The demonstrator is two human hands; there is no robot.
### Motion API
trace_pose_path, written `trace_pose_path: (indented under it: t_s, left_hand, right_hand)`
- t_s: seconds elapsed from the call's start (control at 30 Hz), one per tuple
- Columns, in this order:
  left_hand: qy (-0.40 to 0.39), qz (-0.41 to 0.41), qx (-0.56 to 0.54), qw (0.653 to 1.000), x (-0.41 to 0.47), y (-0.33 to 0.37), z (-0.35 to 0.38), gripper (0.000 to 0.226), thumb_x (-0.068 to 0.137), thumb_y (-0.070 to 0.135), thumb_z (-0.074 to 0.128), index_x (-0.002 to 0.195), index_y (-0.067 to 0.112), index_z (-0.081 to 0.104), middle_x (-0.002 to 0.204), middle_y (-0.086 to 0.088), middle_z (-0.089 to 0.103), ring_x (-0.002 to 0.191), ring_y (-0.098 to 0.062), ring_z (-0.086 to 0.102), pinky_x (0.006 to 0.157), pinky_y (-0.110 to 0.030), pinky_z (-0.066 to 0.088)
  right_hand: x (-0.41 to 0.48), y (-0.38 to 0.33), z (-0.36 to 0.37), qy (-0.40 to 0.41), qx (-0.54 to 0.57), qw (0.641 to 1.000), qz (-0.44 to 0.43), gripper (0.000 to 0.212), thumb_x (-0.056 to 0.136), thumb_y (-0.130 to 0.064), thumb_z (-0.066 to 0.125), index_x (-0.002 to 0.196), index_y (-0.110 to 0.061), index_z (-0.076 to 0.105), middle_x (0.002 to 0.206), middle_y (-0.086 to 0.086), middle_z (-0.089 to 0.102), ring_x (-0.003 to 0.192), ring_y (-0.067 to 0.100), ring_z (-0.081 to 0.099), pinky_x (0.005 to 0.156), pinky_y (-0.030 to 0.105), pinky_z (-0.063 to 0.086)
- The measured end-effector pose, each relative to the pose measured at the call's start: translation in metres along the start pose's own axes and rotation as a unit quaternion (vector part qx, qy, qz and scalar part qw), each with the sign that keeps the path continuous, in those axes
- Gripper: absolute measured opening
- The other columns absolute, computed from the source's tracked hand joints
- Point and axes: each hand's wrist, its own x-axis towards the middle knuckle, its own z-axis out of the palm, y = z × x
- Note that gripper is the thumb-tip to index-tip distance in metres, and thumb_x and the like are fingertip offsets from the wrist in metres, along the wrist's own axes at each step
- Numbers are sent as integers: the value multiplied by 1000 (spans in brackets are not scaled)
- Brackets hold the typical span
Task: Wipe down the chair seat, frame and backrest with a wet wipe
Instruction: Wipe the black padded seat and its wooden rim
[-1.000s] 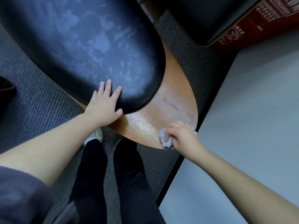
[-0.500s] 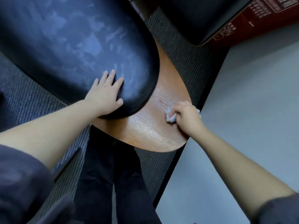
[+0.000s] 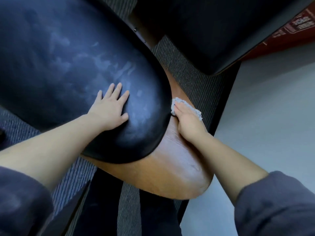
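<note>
Left hand (image 3: 110, 109) lies flat on the black cushion (image 3: 68, 65) at centre frame, fingers (image 3: 117, 88) spread. Right of it, the right hand (image 3: 188, 120) presses a crumpled wipe (image 3: 175, 102) against the wooden shell (image 3: 170, 171), fingers held together over it, hard beside the cushion edge. Grey floor (image 3: 272, 116) at right.

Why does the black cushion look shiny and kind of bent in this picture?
Head view: light glares off the glossy black cushion, showing pale smears near the left hand; the wide-angle lens curves the cushion and the wooden frame; the right hand with the wet wipe looks slightly soft.
</note>
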Motion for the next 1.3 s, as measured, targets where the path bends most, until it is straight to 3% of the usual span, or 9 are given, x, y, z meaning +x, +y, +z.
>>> trace_pose_path:
  t_s: [0.27, 0.4, 0.57, 0.67, 0.77, 0.93, 1.1, 1.2, 1.3]
  left_hand:
    - [66, 15, 45, 997, 26, -15, 31, 82, 83, 74, -2, 148, 27, -24, 158, -7, -30, 146, -24, -26, 113, -63, -12]
    - [76, 14, 54, 996, 32, -18, 40, 88, 81, 76, -6, 152, 25, -12, 158, -8, -25, 148, -26, -20, 111, -64, -11]
    - [43, -11, 63, 997, 32, -14, 36, 90, 68, 77, -26, 142, 27, -31, 151, -6, -39, 144, -24, -30, 110, -64, -15]
    - [27, -19, 85, 996, 29, -8, 28, 84, 78, 75, -13, 144, 26, -31, 152, -6, -38, 145, -26, -27, 112, -64, -11]
    - [36, -18, 51, 998, 23, -7, 20, 84, 84, 72, 6, 151, 28, -21, 157, -4, -31, 147, -22, -24, 115, -61, -10]
    - [114, -41, 18, 993, 13, -24, 19, 81, 90, 67, 18, 156, 25, -2, 162, -4, -18, 149, -24, -16, 117, -58, -5]
    - [160, -108, 7, 981, -3, -60, 29, 73, 97, 56, 30, 156, 22, 3, 163, -6, -12, 150, -27, -12, 115, -60, -3]
    - [191, -96, 27, 977, -16, -81, 38, 72, 96, 53, 38, 156, 21, 14, 164, -9, -2, 150, -29, -2, 115, -62, 2]
    - [218, -86, 45, 971, -24, -99, 46, 68, 98, 54, 32, 155, 18, 20, 164, -10, 6, 150, -29, 5, 115, -60, 5]
  right_hand:
    - [125, 22, -27, -2, 30, 998, -57, 74, 80, 16, 37, 150, -6, 25, 159, 10, 16, 148, 19, 10, 115, 16, -2]
    - [157, 24, -32, 0, 59, 994, -92, 80, 76, 18, 36, 150, -13, 30, 158, 3, 22, 146, 14, 18, 119, 21, 10]
    - [84, 43, -33, 20, 75, 986, -150, 51, 87, -10, 31, 130, -4, 59, 143, 6, 48, 135, 23, 41, 116, 23, 20]
    - [20, 62, -38, -13, 31, 971, -235, 42, 83, -12, 38, 104, -12, 74, 119, 2, 68, 112, 21, 57, 103, 22, 35]
    - [6, 53, -47, -10, 66, 981, -182, 45, 73, 0, 42, 102, -12, 75, 113, 1, 70, 104, 25, 62, 99, 11, 35]
    - [92, -20, -58, 194, 212, 957, -24, 55, 71, 20, 43, 114, -2, 69, 126, 11, 62, 112, 8, 49, 99, -3, 22]
    - [71, -108, 9, 127, 163, 963, -173, 45, 68, 7, 43, 94, -15, 73, 118, 4, 67, 100, 25, 56, 96, 32, 42]
    - [29, -106, 28, 47, 143, 944, -294, 45, 80, -1, 38, 106, -13, 73, 126, 3, 64, 100, 27, 56, 97, 35, 41]
    - [59, -86, -3, 108, 109, 946, -287, 42, 78, 3, 39, 98, -10, 73, 117, 6, 67, 102, 26, 58, 95, 30, 40]
